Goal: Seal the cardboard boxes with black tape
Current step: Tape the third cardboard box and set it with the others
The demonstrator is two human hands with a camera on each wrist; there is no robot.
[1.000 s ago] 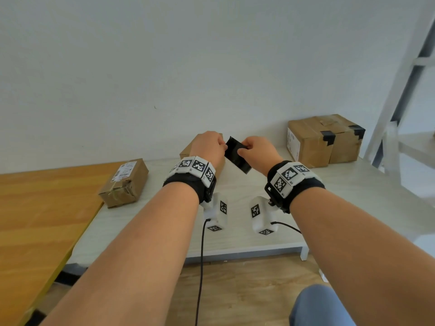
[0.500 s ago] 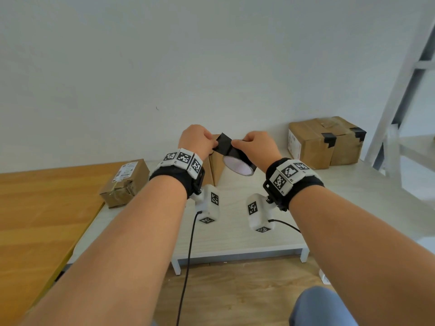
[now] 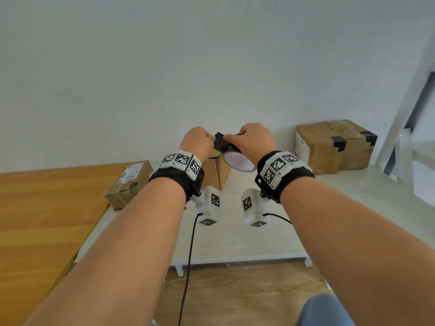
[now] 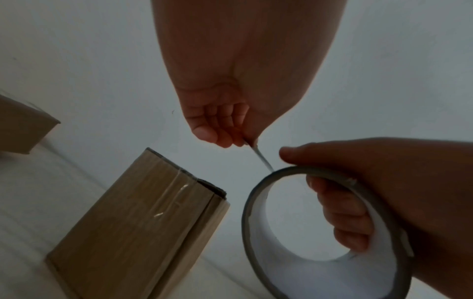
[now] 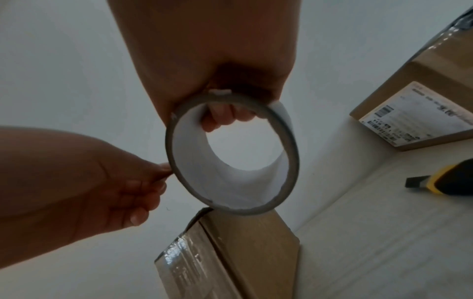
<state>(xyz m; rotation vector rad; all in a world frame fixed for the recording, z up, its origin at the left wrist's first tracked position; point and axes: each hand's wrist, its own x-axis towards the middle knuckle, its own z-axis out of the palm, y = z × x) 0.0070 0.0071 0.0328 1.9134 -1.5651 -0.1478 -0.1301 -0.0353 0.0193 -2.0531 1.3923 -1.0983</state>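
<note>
Both hands are raised above the white table (image 3: 235, 241). My right hand (image 3: 253, 141) grips the roll of black tape (image 3: 239, 161), fingers hooked through its white core (image 5: 230, 178). My left hand (image 3: 199, 142) pinches the free black tape end (image 3: 221, 142) pulled a short way off the roll; in the left wrist view that strip (image 4: 259, 156) runs from my fingers to the roll (image 4: 256, 202). Below the hands stands a cardboard box (image 3: 216, 170) with clear tape on its side (image 4: 143, 212), its top largely hidden by the hands.
A small labelled box (image 3: 128, 183) lies at the left where the white table meets a wooden one (image 3: 40, 220). Two boxes with black tape (image 3: 334, 147) sit at the back right. A yellow-black utility knife (image 5: 440, 180) lies on the table. A metal frame (image 3: 409, 109) stands at right.
Both hands have risen with the roll. The roll turned so its white core faces the head camera, and a short strip now spans between the hands.
</note>
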